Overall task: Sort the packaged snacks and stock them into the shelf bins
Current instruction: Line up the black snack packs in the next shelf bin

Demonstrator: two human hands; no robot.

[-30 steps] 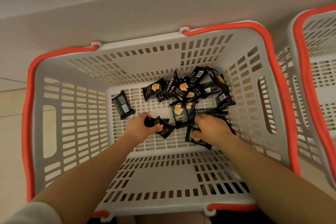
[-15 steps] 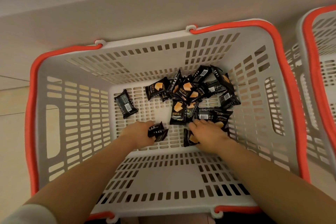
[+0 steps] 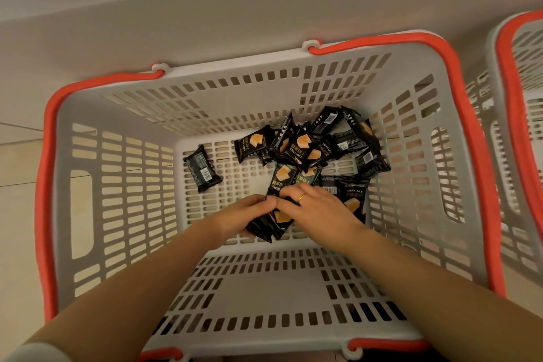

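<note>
Head view: both hands down in basket [image 3: 123,214], left hand [image 3: 241,216] and right hand [image 3: 317,209] clamped together on snack packets [image 3: 271,222], long axes toward basket's far wall; loose pile [image 3: 317,144] at far right corner.

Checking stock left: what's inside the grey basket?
Grey basket: pile of black DRYCAKE packets, one stray packet. Both hands cover a few gathered packets; count hidden.

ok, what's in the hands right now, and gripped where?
The left hand holds a small stack of black snack packets by its left edge. The right hand presses on the stack's top end. Exact count unclear.
</note>
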